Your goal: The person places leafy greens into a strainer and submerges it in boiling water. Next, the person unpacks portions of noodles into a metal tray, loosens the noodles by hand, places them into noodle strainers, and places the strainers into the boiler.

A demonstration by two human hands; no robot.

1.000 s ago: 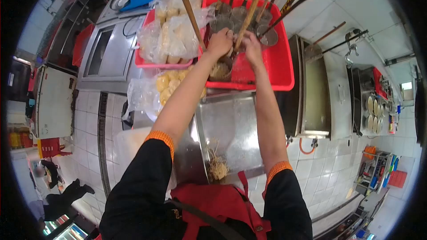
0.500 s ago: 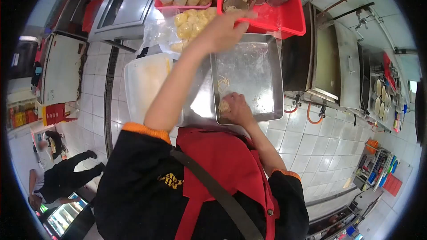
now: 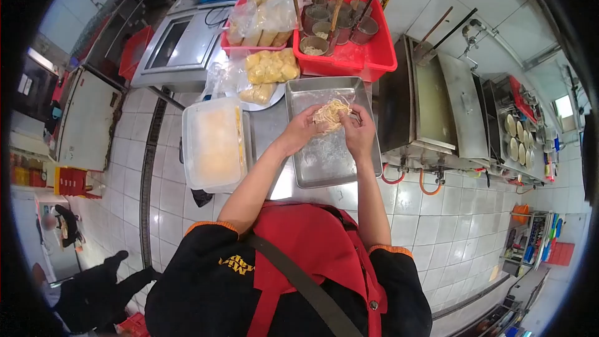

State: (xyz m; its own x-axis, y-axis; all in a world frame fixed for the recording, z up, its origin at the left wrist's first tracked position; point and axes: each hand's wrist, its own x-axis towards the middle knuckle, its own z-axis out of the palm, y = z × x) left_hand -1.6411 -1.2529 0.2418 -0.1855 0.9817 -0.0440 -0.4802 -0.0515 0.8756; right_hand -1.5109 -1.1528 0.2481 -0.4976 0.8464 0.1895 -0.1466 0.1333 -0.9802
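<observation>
A loose bundle of pale yellow noodles (image 3: 329,116) is held between my two hands, above the upper part of a shallow metal tray (image 3: 301,175). My left hand (image 3: 301,131) has its fingers closed on the bundle's left side. On the right side, my right hand (image 3: 358,133) grips it with thumb and bent fingers. White flour-like dust marks the tray's bottom. Just beyond the tray stands a red tub (image 3: 365,70) with several metal strainer baskets (image 3: 314,46) on long handles; some contain noodles.
Bagged yellow noodles (image 3: 272,67) lie left of the tub, near a pink basket (image 3: 253,50) of more bags. A lidded plastic box (image 3: 213,143) stands left of the tray. To the right is a metal cooker (image 3: 415,131). Another person (image 3: 93,293) is at the far left.
My left hand has come down from the red tub to the noodles. My right hand has moved up from the tray's lower left corner, lifting the noodles. The camera view has shifted.
</observation>
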